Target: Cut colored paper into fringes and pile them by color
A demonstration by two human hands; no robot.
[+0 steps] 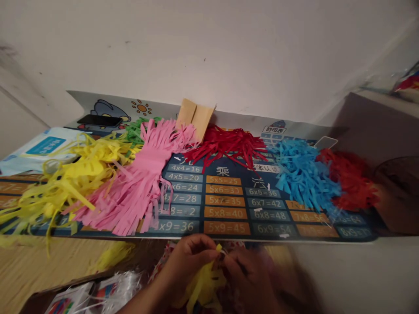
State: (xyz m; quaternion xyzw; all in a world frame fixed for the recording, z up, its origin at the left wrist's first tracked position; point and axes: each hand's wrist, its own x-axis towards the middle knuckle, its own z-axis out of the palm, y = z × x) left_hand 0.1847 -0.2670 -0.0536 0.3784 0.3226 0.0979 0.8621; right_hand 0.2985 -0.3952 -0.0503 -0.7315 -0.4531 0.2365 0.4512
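Note:
Just below the table's front edge, my left hand pinches the top of a yellow fringed paper tassel, whose strips hang down. My right hand is closed close beside it, in shadow and a little blurred. Between the fingertips of both hands runs a thin whitish strip, which the right fingers grip. On the table above lie pink fringed paper, with a plain band across its middle, and a heap of yellow fringed paper.
Red, blue and green fringed paper lie on the multiplication-table mat. A pack of wipes, a phone and folded brown paper are near the wall. Below stands a box with plastic-wrapped packets.

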